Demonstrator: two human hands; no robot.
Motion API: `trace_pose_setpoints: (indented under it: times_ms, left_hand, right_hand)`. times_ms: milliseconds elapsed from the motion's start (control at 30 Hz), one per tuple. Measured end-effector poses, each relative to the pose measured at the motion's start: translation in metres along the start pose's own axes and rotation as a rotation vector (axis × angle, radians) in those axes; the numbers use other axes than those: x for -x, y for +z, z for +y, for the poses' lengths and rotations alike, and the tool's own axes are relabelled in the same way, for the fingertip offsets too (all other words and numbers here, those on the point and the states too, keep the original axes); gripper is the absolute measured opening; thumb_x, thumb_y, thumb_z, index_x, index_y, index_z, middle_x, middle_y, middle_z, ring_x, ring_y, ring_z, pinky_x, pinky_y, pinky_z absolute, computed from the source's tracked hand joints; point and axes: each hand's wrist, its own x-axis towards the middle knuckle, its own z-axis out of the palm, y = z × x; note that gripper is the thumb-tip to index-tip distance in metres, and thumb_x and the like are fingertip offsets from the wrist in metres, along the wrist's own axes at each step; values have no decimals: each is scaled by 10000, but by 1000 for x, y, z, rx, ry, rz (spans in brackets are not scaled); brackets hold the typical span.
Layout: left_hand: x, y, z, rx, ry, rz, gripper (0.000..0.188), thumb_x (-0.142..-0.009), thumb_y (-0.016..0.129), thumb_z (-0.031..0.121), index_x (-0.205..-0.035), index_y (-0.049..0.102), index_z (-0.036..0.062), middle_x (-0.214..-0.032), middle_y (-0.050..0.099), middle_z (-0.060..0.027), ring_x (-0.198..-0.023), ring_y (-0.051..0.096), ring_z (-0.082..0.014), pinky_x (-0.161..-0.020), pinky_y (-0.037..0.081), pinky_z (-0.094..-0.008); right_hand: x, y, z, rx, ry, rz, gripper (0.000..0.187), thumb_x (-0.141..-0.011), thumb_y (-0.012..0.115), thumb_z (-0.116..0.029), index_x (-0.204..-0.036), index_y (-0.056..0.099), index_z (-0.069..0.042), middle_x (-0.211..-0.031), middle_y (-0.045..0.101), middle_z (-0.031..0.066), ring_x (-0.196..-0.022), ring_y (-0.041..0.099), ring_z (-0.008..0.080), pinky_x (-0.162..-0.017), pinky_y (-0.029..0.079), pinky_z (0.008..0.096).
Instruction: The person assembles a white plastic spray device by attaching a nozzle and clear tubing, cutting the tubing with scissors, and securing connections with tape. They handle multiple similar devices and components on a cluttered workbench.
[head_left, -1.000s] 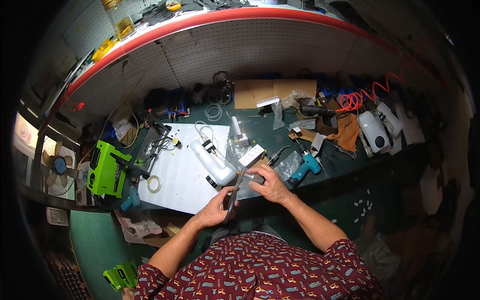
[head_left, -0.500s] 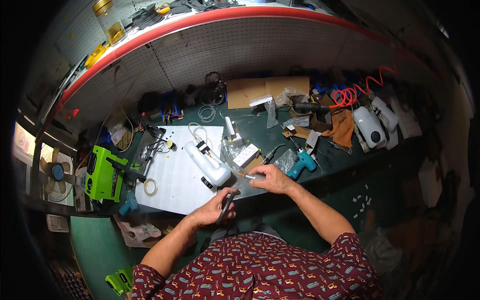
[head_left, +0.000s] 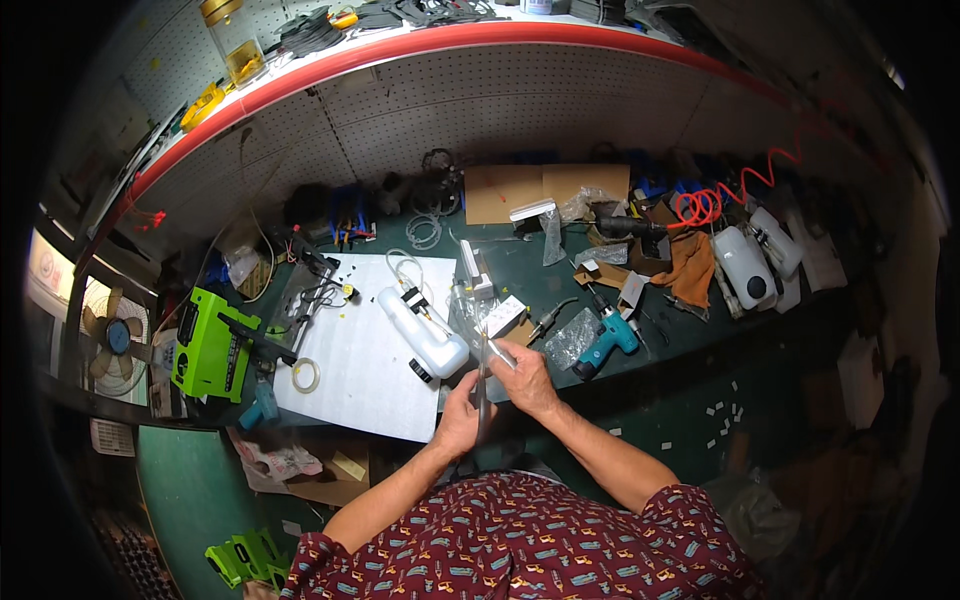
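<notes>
At the bench's front edge my two hands are close together. My left hand is closed around a long, slim tool held upright; motion blurs it, so its exact kind is unclear. My right hand pinches a short pale tube-like piece by the tool's upper end. Just left of them a translucent white plastic tank lies on a white sheet, with a black cap at its side and a thin clear hose at its far end.
Right of my hands lie a teal cordless drill, bubble wrap and a white box. A green casing stands at left beside a tape roll. White tanks sit far right, under a red-edged shelf.
My right hand has turned and lowered slightly, fingers now pointing up-left. My left hand has moved right, and the tool in it has swung more upright. The whole view has shifted slightly.
</notes>
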Motion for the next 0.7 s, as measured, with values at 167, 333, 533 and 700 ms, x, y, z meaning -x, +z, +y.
trace_pose_setpoints:
  times_ms: [167,333,533,700]
  left_hand:
    - [1,-21,24,155,-51,-170,646,-934,664,31,-1546,465,87,-851,560,34,-707,509,-56,-607,431,-223]
    - [-8,-65,39,102,-201,-409,731,-946,727,84,-1597,397,118,-924,632,19,-680,545,-61,-552,438,-227]
    - [-6,-29,33,-41,9,-158,637,-869,694,22,-1485,530,7,-955,626,8,-796,541,-58,-688,465,-225]
    - [-17,-10,1,-191,131,15,649,-849,681,21,-1483,541,8,-1003,673,-34,-778,569,-99,-703,489,-255]
  right_hand:
    - [-8,-14,-4,22,-30,-17,365,-944,732,-180,-1216,696,60,-977,772,173,-874,716,167,-797,567,331]
    - [-16,-40,-5,132,-210,-152,390,-929,741,-174,-1240,692,58,-978,770,171,-884,703,140,-792,565,328]
    - [-17,-25,-9,65,-147,-84,326,-946,692,-189,-1172,689,45,-896,725,201,-814,704,189,-755,553,360]
    - [-8,0,-11,78,-125,95,292,-952,675,-185,-1145,695,33,-867,719,219,-764,721,306,-738,555,390]
